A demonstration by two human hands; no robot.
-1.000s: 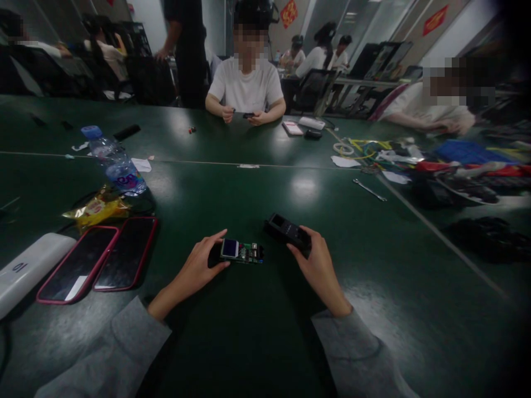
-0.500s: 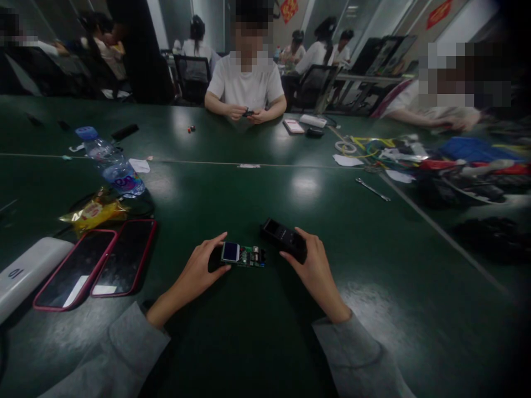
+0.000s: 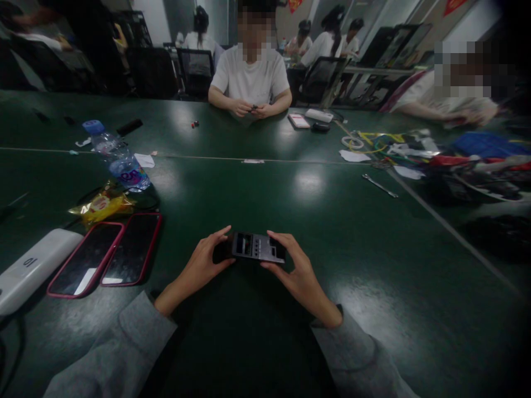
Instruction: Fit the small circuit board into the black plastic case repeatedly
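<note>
A small dark handheld device with a little screen window and a row of buttons lies low over the green table in front of me. My left hand pinches its left end with thumb and fingers. My right hand grips its right end, fingers curled over the top edge. The dark cover sits on top of the device, so the green circuit board seen before is hidden under it.
Two red-cased phones lie side by side at my left, beside a white power bank, a yellow snack bag and a water bottle. A wrench and cable clutter lie right. A person sits opposite.
My right hand has carried the black cover leftwards and set it over the circuit board held by my left hand. The two parts now lie together between both hands.
</note>
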